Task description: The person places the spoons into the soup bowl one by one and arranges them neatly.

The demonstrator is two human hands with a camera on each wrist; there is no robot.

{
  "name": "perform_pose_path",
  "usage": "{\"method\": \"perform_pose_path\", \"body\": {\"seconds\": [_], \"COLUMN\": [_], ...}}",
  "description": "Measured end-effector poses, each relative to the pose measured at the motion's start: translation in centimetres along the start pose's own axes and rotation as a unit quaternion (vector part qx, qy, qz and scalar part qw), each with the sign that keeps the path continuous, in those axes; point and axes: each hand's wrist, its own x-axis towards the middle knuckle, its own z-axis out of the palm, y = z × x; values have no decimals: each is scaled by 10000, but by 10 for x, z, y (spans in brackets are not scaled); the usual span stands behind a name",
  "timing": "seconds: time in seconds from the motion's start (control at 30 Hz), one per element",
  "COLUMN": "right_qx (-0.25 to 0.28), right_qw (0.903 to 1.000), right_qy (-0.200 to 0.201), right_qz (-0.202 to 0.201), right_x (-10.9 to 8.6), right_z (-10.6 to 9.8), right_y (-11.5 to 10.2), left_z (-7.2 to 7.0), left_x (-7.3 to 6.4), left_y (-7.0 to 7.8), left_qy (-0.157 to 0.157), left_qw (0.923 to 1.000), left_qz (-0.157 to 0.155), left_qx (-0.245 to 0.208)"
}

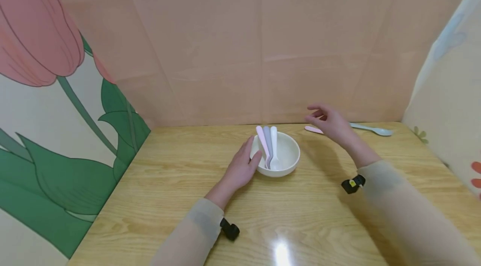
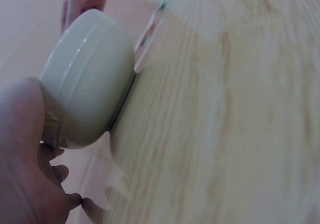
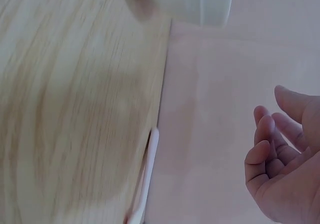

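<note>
A white bowl (image 1: 289, 155) stands on the table, holding three spoons: a pink spoon (image 1: 262, 138), a greyish-lilac spoon (image 1: 267, 135) and a white spoon (image 1: 274, 145), their handles up against the far rim. My left hand (image 1: 240, 165) holds the bowl at its left side, thumb at the front rim and fingers along the outer wall. Raised to the right of the bowl, my right hand (image 1: 330, 124) has loosely bent fingers with nothing in them. Below it lies a pink handle (image 1: 313, 130), its other end hidden by the hand. A pale blue-green spoon (image 1: 377, 131) lies farther right.
The wooden table (image 1: 180, 182) meets a peach-coloured backdrop (image 1: 210, 69) just behind the bowl and loose spoons. A tulip-printed panel (image 1: 90, 165) borders the left side, and a pale printed panel (image 1: 447, 107) the right.
</note>
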Motion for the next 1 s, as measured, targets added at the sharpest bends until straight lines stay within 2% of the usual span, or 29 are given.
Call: {"method": "perform_pose_path", "body": {"seconds": [0.2, 0.6, 1.0], "right_qx": [-264, -325, -354], "right_qw": [9995, 9988, 9982], "right_qy": [-138, -296, -395], "right_qz": [77, 235, 291], "right_x": [4, 9, 12], "right_z": [-9, -27, -27], "right_y": [8, 21, 31], "left_z": [0, 1, 0], "left_x": [1, 1, -1], "left_y": [-1, -2, -2], "left_qy": [21, 45, 5], "left_qw": [10000, 9999, 10000], "left_qz": [22, 93, 16], "left_qx": [-28, -19, -43]}}
